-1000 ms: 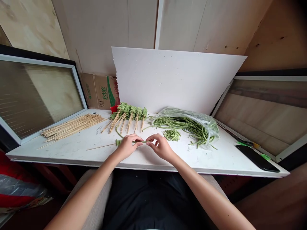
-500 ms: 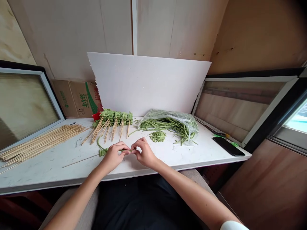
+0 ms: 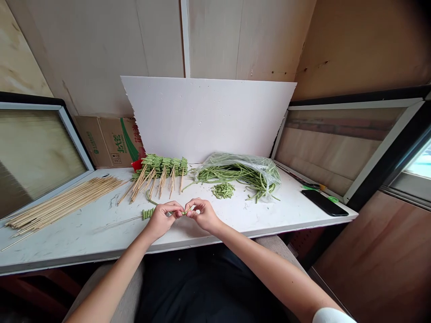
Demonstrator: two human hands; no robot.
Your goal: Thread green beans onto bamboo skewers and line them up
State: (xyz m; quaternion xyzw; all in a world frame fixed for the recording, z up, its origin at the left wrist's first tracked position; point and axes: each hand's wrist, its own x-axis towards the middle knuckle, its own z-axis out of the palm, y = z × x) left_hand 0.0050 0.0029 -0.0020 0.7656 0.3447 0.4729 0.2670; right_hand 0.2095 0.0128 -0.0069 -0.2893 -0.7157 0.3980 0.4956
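My left hand (image 3: pixel 164 220) is closed, thumb and fingers pinching a long green bean (image 3: pixel 150 198) whose free end curves out behind it. Fingertip to fingertip with it, my right hand (image 3: pixel 203 216) pinches the bean's other end, where a small green bit shows between the fingers. Beside my left hand lies a row of green bean pieces (image 3: pixel 147 213) on a thin wooden skewer (image 3: pixel 117 221); its right part is hidden by that hand. The fingers cover most of the held stretch of bean.
Loaded bean skewers (image 3: pixel 164 165) are stacked at the back, left of a clear plastic bag (image 3: pixel 244 163) of long beans. A small pile of bean bits (image 3: pixel 223 190) sits in front of the bag. Bare skewers (image 3: pixel 67 199) lie left; a black phone (image 3: pixel 324 202) lies right.
The bean between my fingertips was straight and now shows a short bit sticking up. My hands stay close together; the view has shifted slightly.
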